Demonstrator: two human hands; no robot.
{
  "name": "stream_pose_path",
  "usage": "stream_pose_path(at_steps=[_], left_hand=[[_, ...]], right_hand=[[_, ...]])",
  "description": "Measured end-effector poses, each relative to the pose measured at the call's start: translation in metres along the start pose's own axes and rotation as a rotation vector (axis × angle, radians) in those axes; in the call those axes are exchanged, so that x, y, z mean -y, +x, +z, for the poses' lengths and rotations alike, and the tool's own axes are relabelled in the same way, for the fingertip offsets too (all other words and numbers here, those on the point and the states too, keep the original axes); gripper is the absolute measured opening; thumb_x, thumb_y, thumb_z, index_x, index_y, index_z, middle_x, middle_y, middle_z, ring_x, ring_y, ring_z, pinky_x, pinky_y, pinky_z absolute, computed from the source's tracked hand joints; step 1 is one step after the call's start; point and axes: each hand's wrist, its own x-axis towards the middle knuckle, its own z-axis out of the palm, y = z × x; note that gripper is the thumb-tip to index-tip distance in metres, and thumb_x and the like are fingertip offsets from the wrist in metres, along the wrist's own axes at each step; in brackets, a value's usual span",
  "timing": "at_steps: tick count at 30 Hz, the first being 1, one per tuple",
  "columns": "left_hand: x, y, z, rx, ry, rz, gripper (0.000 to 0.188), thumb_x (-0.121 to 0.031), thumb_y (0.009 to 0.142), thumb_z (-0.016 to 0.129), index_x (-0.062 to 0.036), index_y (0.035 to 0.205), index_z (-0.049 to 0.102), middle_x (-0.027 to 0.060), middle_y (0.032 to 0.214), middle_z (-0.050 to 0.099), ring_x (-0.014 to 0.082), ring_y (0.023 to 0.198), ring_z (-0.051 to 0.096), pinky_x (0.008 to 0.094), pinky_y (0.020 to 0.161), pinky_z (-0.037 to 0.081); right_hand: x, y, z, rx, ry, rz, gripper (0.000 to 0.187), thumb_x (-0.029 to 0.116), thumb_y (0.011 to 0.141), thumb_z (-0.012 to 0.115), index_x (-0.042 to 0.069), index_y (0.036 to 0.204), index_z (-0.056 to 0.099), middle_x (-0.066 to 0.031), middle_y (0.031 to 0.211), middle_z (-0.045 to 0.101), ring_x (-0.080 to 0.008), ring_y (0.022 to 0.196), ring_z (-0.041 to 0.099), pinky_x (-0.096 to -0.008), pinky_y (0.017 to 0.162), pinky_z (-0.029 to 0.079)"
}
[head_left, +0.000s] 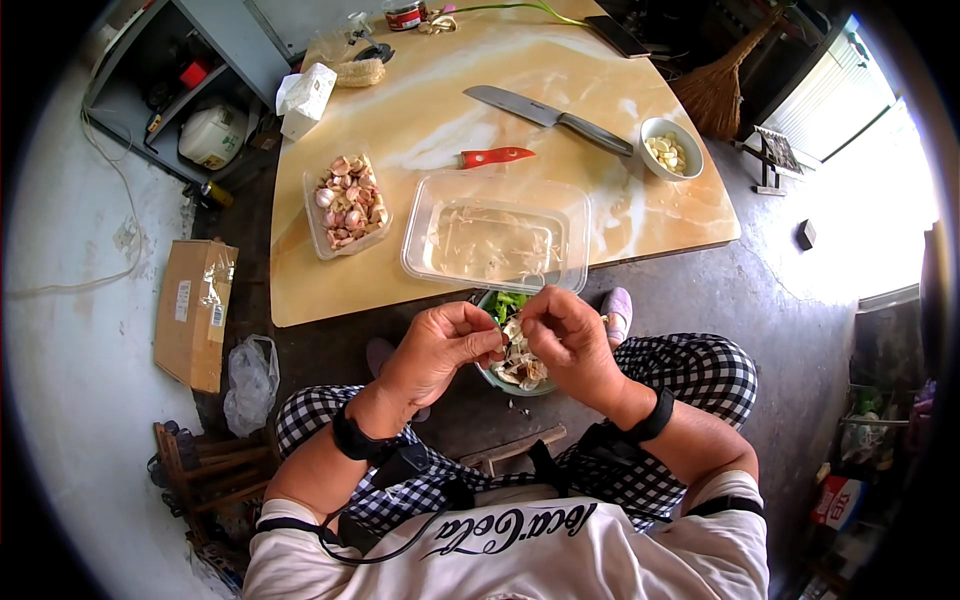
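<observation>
My left hand (pixel 445 350) and my right hand (pixel 572 345) are close together, fingers pinched, just off the table's front edge. Whatever is between the fingertips is too small or hidden to name. Below them, between my knees, a bowl (pixel 490 378) holds pale garlic skins (pixel 525 368) and green leaves (pixel 505 303). Beyond my hands, a clear plastic container (pixel 412 250) has a few bits of skin in it. To its left, a second clear tub (pixel 318 240) is full of unpeeled garlic cloves (pixel 350 200). A white bowl (pixel 655 170) at the right contains peeled cloves (pixel 666 152).
On the marbled table (pixel 330 290) lie a large kitchen knife (pixel 545 115) and a small red-handled knife (pixel 497 156). A tissue pack (pixel 305 100) and a phone (pixel 617 36) are farther back. A cardboard box (pixel 195 315) and plastic bag (pixel 252 385) sit on the left floor.
</observation>
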Motion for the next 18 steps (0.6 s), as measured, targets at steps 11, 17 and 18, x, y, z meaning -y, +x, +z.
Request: stream_pose_path(at_steps=[11,17,18], left_hand=[[0.002,0.003,-0.006,-0.022,-0.069,0.042,0.011,-0.009,0.082,0.060,-0.0042,0.092,0.058,0.0020,0.081,0.061,0.0078,0.074,0.057,0.0200,0.066,0.046],[0.002,0.003,-0.004,-0.030,-0.086,0.062,0.010,-0.008,0.082,0.059,-0.0046,0.092,0.059,0.0023,0.083,0.061,0.0071,0.075,0.057,0.0193,0.066,0.046],[0.001,0.003,-0.004,-0.030,-0.086,0.062,0.010,-0.008,0.082,0.059,-0.0046,0.092,0.059,0.0023,0.083,0.061,0.0071,0.075,0.057,0.0193,0.066,0.046]], right_hand=[[-0.002,-0.001,0.003,0.003,0.199,-0.079,0.004,-0.002,0.083,0.049,0.001,0.085,0.051,-0.0030,0.079,0.051,-0.0065,0.074,0.049,-0.0188,0.062,0.042],[-0.004,-0.002,0.005,-0.001,-0.095,-0.079,0.012,0.000,0.073,0.064,0.002,0.081,0.055,-0.0048,0.070,0.050,-0.0104,0.059,0.049,-0.0230,0.051,0.040],[-0.001,-0.001,0.005,0.007,-0.149,-0.103,0.014,0.001,0.072,0.065,0.002,0.081,0.055,-0.0044,0.068,0.050,-0.0110,0.058,0.048,-0.0236,0.050,0.039]])
